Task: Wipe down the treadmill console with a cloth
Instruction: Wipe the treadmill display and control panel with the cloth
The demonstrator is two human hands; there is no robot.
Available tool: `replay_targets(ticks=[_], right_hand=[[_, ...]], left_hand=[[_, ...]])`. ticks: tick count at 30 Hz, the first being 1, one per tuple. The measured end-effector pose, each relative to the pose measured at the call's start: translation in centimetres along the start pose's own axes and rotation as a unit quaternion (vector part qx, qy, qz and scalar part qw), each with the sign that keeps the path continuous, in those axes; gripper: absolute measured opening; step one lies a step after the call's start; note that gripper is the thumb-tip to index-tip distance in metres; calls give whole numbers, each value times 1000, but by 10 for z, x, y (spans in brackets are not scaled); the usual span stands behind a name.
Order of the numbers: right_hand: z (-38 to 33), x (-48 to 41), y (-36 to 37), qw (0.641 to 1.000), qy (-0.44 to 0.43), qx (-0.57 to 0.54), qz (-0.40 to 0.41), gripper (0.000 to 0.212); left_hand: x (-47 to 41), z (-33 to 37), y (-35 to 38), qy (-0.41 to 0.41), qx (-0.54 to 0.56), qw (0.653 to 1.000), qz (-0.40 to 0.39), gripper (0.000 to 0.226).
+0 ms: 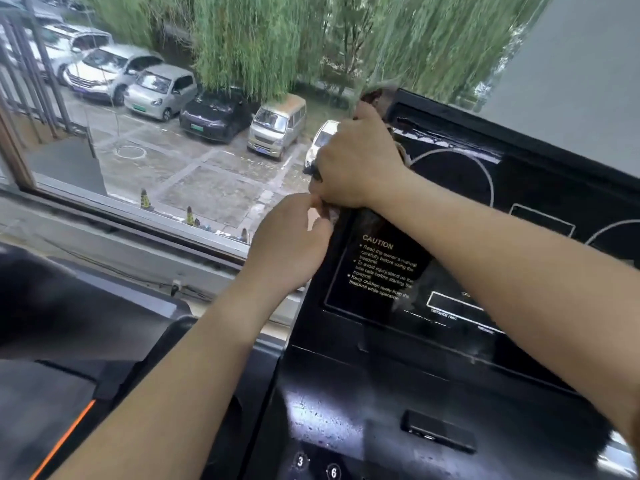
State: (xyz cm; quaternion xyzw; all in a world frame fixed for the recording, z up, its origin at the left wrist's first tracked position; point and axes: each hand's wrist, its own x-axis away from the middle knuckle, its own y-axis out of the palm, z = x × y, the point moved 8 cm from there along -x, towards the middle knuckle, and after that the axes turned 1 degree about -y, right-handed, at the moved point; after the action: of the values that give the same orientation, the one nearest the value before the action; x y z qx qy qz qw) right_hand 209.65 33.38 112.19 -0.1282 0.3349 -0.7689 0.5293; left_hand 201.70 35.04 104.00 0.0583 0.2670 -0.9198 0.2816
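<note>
**Wiping at the console's upper left edge, most of the face still to go**

The right hand [356, 161] reaches across to the upper left corner of the treadmill console [540, 188] and grips a dark cloth [373, 95], fingers curled round it. The cloth bunches above and under the knuckles, pressed against the console's left edge. The left hand [294, 244] sits just below, at the same edge, with its fingers curled. The picture is too blurred to tell whether they pinch the cloth's lower end or the console itself.

Damp streaks show across the top of the console's display, and a mist of droplets lies on the lower panel [325, 420] above the number keys [300, 460]. That suggests these parts have been wetted or given a first pass. The CAUTION label [384, 268] looks dry. The work seems to be in its early or middle stretch: the left rim is in hand, and the console's centre and right side likely remain.
</note>
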Motion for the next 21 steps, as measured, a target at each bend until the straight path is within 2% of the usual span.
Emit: replay_targets(ticks=[2,4,6,8,10,12,16,18,21], right_hand=[[-50,18,14,999,-41,-11,-28,44],[-102,42,28,993,-98,-41,-56,40],[-145,62,38,982,-153,-64,-93,31],[-174,78,49,975,-177,-67,-114,26],[-198,90,56,973,-188,-60,-119,29],[-225,109,60,965,-199,-104,-137,30],[-246,138,62,959,-138,-220,-111,36],[-252,152,66,951,-87,-266,-131,43],[-274,177,59,896,2,-407,-180,57]], left_hand=[[14,-28,-9,-34,-30,998,34,17],[36,-64,-7,-97,-16,995,14,23],[59,-86,10,-124,0,990,-64,40],[81,-98,27,-115,2,983,-139,53],[100,-112,34,-125,-4,976,-177,54],[120,-129,38,-144,-38,967,-205,51],[156,-143,33,-108,-88,971,-192,59],[166,-146,28,-101,-112,972,-179,60],[178,-153,14,-123,-130,971,-155,48]])
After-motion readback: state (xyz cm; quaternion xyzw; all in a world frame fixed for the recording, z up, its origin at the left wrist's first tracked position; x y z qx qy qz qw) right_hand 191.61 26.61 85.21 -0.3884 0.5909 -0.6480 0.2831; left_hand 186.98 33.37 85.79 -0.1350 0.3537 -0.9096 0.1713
